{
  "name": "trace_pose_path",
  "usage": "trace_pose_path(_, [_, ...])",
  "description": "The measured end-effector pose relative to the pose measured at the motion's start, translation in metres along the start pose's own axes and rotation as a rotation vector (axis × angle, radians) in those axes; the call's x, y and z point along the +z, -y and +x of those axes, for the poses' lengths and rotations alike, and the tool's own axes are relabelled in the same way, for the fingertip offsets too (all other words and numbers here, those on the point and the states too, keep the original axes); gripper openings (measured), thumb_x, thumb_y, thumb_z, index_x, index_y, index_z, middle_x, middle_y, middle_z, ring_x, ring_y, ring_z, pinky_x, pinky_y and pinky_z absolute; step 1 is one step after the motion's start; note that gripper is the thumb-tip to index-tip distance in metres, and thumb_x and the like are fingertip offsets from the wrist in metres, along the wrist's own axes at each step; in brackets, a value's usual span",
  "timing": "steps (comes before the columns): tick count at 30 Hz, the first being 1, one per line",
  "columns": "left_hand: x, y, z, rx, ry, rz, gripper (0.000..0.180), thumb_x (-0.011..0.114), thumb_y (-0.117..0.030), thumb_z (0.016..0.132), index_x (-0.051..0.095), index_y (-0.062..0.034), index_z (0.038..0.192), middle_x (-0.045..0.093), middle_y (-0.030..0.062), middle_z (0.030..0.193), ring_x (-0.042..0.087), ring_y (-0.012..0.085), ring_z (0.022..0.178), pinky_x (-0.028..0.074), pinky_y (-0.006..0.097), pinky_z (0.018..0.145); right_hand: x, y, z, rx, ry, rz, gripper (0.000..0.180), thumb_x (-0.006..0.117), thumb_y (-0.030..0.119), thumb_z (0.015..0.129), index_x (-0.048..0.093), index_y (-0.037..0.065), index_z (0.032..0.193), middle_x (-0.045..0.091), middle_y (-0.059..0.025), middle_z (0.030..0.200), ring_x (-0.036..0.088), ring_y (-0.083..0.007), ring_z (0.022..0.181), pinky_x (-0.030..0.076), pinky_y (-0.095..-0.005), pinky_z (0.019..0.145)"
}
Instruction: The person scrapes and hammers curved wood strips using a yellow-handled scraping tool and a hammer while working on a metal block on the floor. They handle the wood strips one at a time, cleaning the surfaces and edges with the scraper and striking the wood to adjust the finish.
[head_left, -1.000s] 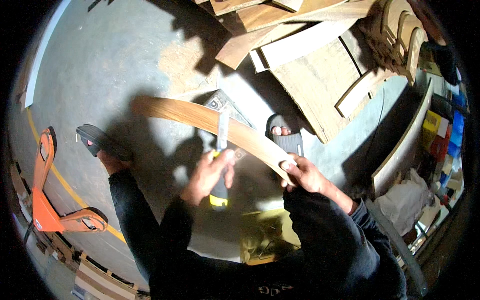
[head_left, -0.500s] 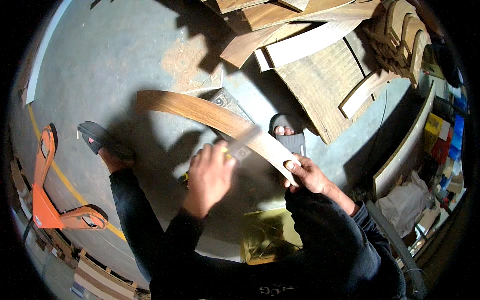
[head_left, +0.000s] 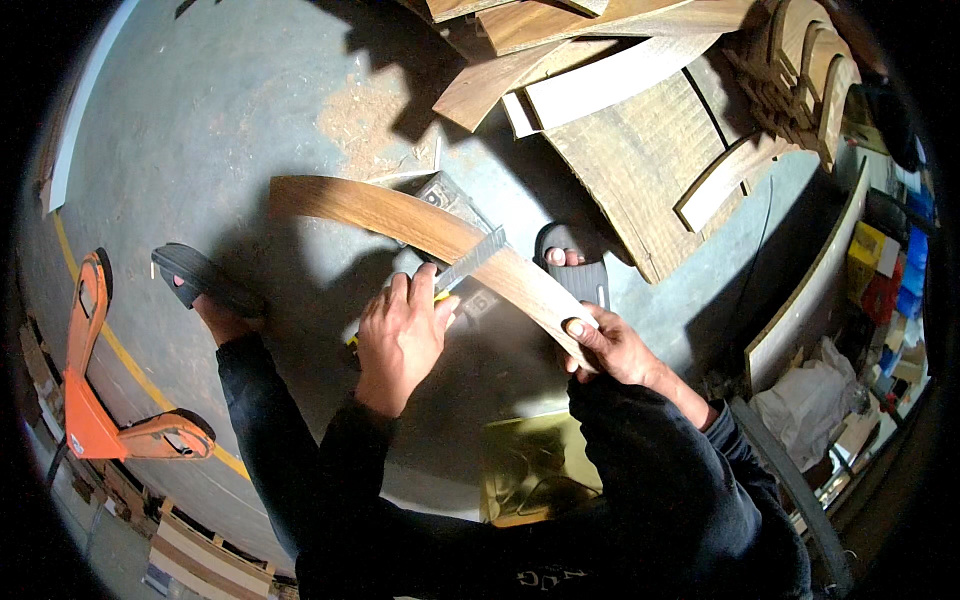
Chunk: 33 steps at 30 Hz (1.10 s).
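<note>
My left hand (head_left: 400, 330) is closed around the yellow and black handle of a utility knife. The knife's grey blade (head_left: 472, 262) lies across the near edge of a curved wooden strip (head_left: 405, 212), about midway along it. At the strip's right end my right hand (head_left: 615, 348) grips it, thumb on top and fingers beneath. From there the strip arcs up and leftward, brown at the far end and paler near the right hand. A metal block-like object (head_left: 450, 200) shows under the strip, mostly hidden by it.
Sawdust (head_left: 365, 130) is scattered on the grey floor. Wooden boards (head_left: 620, 95) and stacked curved pieces (head_left: 800, 70) lie at upper right. An orange pallet jack (head_left: 95, 420) stands at left. A yellowish container (head_left: 540, 465) sits below my hands, near my sandalled feet.
My left hand has drawn the knife a little left and toward me along the strip, and its blade is no longer blurred. The right hand and the strip stay almost in place.
</note>
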<state>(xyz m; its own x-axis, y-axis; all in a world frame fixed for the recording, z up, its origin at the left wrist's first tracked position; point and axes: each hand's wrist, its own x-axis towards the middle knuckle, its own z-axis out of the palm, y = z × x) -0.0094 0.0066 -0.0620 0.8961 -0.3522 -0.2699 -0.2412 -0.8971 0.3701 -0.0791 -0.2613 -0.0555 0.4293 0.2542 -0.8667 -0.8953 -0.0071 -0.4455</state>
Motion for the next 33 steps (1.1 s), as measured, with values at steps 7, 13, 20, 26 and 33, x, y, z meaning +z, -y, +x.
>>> trace_pose_path(7, [-0.02, 0.003, 0.01, 0.068, 0.057, 0.008, 0.032, 0.07, -0.029, 0.08, 0.054, -0.005, 0.094, 0.057, 0.0123, 0.079, 0.062, 0.0296, 0.071, 0.05, 0.038, 0.064, 0.001, 0.01, -0.004, 0.022, 0.001, -0.051, 0.049, 0.056, 0.049, 0.091, 0.052, 0.005, 0.111, 0.058, -0.0044, 0.07, 0.055, -0.0118, 0.058, 0.045, -0.0263, 0.053])
trace_pose_path(13, [-0.055, 0.104, 0.02, 0.073, -0.244, 0.111, 0.021, 0.046, -0.016, 0.096, 0.053, 0.0017, 0.106, 0.06, 0.0193, 0.093, 0.061, 0.0346, 0.081, 0.049, 0.044, 0.07, -0.011, 0.009, -0.013, -0.068, -0.054, -0.441, 0.044, 0.053, 0.044, 0.094, 0.056, 0.002, 0.106, 0.061, -0.0054, 0.072, 0.061, -0.0137, 0.066, 0.049, -0.0311, 0.062])
trace_pose_path(20, [-0.022, 0.009, -0.014, -0.441, -0.058, -0.762, 0.03, 0.05, -0.025, 0.096, 0.049, 0.0, 0.113, 0.059, 0.018, 0.105, 0.058, 0.0272, 0.098, 0.044, 0.043, 0.085, -0.002, 0.001, -0.002, 0.047, 0.029, -0.172, 0.05, 0.055, 0.049, 0.092, 0.053, 0.003, 0.113, 0.059, -0.0048, 0.078, 0.06, -0.0125, 0.066, 0.05, -0.0279, 0.06])
trace_pose_path(26, [0.029, -0.026, -0.053, -0.322, 0.03, -0.373, 0.035, 0.056, -0.029, 0.091, 0.05, -0.0064, 0.117, 0.06, 0.0207, 0.097, 0.061, 0.0406, 0.086, 0.048, 0.047, 0.072, -0.009, -0.01, 0.004, 0.054, 0.068, -0.113, 0.055, 0.055, 0.052, 0.091, 0.052, 0.002, 0.113, 0.06, -0.0054, 0.078, 0.06, -0.0124, 0.066, 0.05, -0.0275, 0.058])
trace_pose_path(33, [0.028, -0.02, -0.041, -0.25, -0.138, -0.14, 0.041, 0.063, -0.029, 0.086, 0.052, -0.0059, 0.117, 0.058, 0.0177, 0.09, 0.06, 0.0379, 0.079, 0.047, 0.046, 0.07, -0.006, -0.003, -0.001, 0.051, 0.087, -0.09, 0.052, 0.056, 0.05, 0.091, 0.052, 0.003, 0.114, 0.059, -0.0037, 0.078, 0.06, -0.0117, 0.065, 0.049, -0.0261, 0.057])
